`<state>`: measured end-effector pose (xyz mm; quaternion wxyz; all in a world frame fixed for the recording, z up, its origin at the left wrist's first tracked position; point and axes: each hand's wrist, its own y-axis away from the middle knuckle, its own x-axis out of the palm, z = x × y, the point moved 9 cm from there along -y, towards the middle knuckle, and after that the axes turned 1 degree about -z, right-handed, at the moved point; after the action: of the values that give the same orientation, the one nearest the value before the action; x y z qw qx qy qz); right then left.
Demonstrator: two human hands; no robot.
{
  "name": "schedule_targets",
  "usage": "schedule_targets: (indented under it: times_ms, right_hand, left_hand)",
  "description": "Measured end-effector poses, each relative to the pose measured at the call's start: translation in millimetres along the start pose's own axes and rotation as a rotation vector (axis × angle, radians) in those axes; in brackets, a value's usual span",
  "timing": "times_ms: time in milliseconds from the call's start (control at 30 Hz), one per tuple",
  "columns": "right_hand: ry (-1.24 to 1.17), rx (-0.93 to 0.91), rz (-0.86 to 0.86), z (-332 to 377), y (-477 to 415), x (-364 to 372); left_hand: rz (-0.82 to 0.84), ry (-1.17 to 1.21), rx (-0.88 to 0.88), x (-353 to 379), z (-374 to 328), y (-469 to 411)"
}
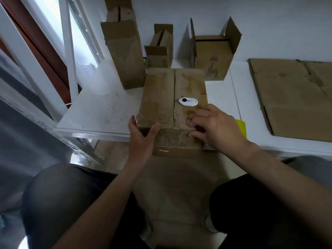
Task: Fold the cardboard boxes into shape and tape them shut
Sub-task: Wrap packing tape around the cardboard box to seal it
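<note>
A closed box (172, 97) sits at the near edge of the white tabletop (100, 108), its near end overhanging that edge toward the person's lap. Its two top flaps meet along a centre seam, and glossy tape covers the near end. The left hand (142, 139) grips the box's near left corner, thumb on top and fingers wrapped around the side. The right hand (215, 126) lies spread on the near right part of the box, fingertips (191, 121) pressing on the top and the thumb down on the front face. A small white cutter (188, 101) rests on the box top, just beyond the right hand. Toward the far edge stand three open boxes: a tall one (124, 54) at the left, a small one (160, 49) in the middle, a wider one (213, 56) to the right. Flat cardboard (294, 97) lies along the right side of the tabletop.
</note>
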<state>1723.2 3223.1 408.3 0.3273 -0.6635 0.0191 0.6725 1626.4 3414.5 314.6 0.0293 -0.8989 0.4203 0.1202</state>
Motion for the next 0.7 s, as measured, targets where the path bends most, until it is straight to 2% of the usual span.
schedule_targets:
  times_ms: [67, 200, 233, 267, 300, 333, 367, 400, 467, 600, 700]
  right_hand:
    - [0.013, -0.002, -0.017, 1.5, -0.1, -0.3]
    - [0.007, 0.024, -0.021, 2.7, -0.1, -1.6]
    - [0.01, 0.036, -0.009, 3.8, 0.1, -1.9]
    - [0.015, 0.052, 0.011, 6.0, -0.7, -1.6]
    - [0.02, 0.071, 0.04, 9.0, -2.6, -0.7]
    - [0.027, 0.092, 0.075, 11.8, -4.8, 0.9]
    - [0.044, 0.109, 0.111, 13.9, -6.5, 2.6]
    - [0.055, 0.118, 0.137, 15.0, -6.9, 2.9]
    - [0.004, 0.144, 0.148, 9.9, -2.0, -6.8]
    - [-0.087, 0.314, 0.075, -40.1, 35.3, -36.5]
    - [-0.358, 0.501, 0.223, -80.9, 68.1, -25.8]
  left_hand:
    - [-0.026, -0.065, -0.015, 0.6, -1.6, 6.1]
    - [-0.082, -0.446, -0.074, -9.2, -3.7, 7.9]
    - [-0.149, -0.613, -0.036, -15.5, -13.7, 11.4]
    - [-0.232, -0.77, 0.089, -17.9, -32.1, 17.1]
    - [-0.289, -0.864, 0.299, -10.0, -55.6, 25.3]
    - [-0.279, -0.885, 0.521, 8.4, -73.8, 34.3]
    - [-0.193, -0.827, 0.664, 30.1, -85.1, 43.2]
    - [-0.071, -0.749, 0.71, 49.6, -89.4, 48.6]
    - [0.086, -0.745, 0.657, 73.9, -83.8, 47.8]
    - [0.133, -1.018, 0.609, 78.6, -73.6, 41.9]
    - [0.145, -1.089, 0.667, 92.0, -83.0, 48.6]
